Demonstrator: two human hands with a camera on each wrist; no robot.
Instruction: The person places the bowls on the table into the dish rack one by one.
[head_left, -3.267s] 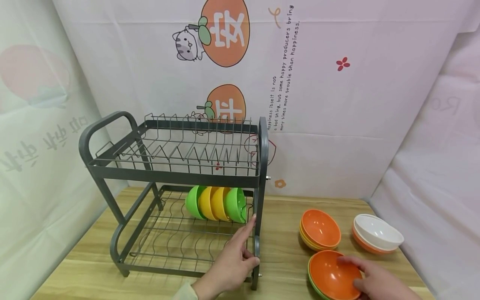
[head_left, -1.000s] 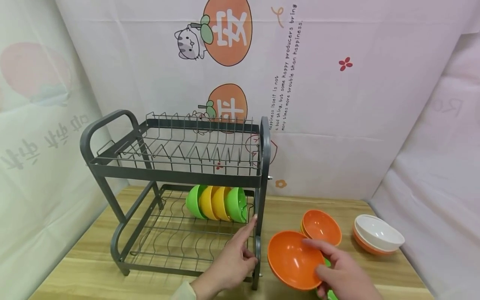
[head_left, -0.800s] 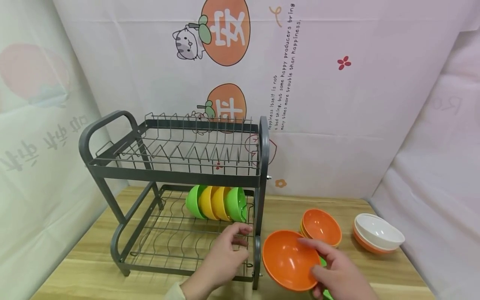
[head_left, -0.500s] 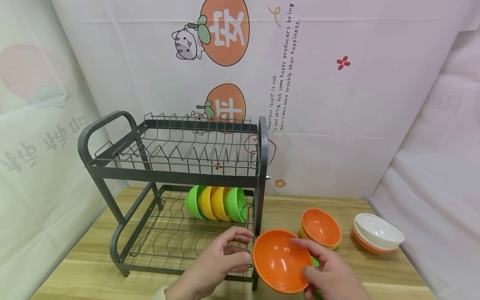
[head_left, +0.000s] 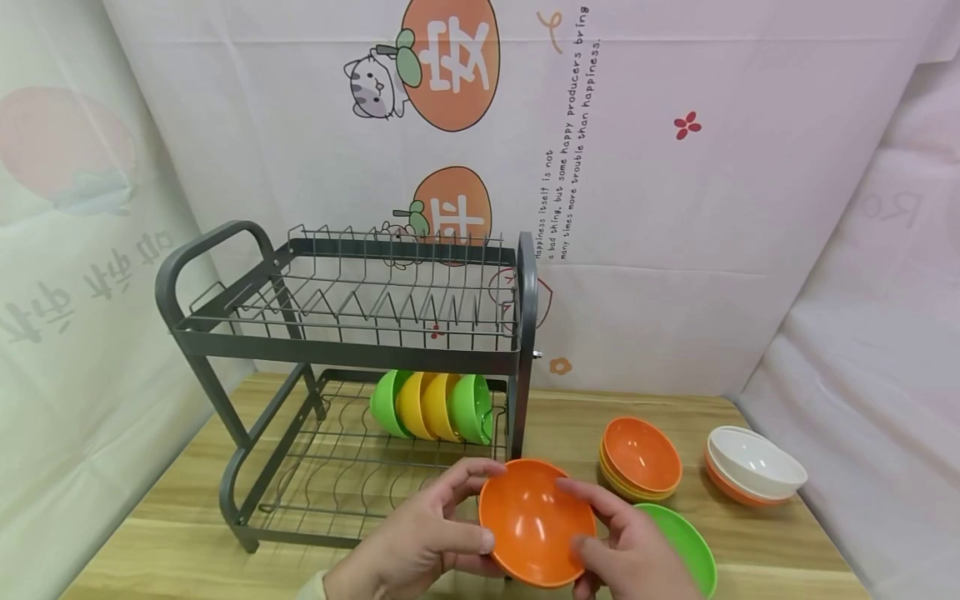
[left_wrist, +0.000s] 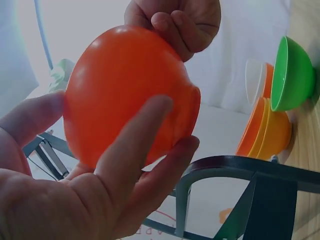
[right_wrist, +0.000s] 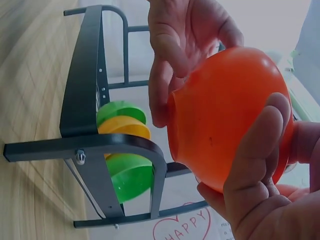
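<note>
Orange bowl (head_left: 536, 523) held up off the table (head_left: 180, 508), at the front R corner of a dark metal dish rack (head_left: 348, 350), tipped so we look into its glossy inside. We see both hands on it. The left hand (head_left: 423, 533) is partly curled, thumb at the near rim & fingers round the outside, gripping the L side. The right hand (head_left: 630, 546) pinches the opp. side, thumb inside the rim & fingers curled behind. From the wrist views we get the bowl's rounded outside & its raised foot; we can't tell from the head view if it touches the rack.

On the rack's lower tier, toward the back R, we count 4 small bowls (head_left: 427, 407) standing on edge in a row, close together (green at each end, 2 yellow btwn). The upper tier is wire w/ upright dividers. R of the rack, on the table: a green bowl (head_left: 686, 542), partly hidden by the right hand; just behind it a nested stack (head_left: 643, 457), orange over yellow; farther R a white bowl (head_left: 757, 462) sitting in an orange one. Bkgd: pale printed cloth (head_left: 637, 208) w/ fruit, a cat & text.
</note>
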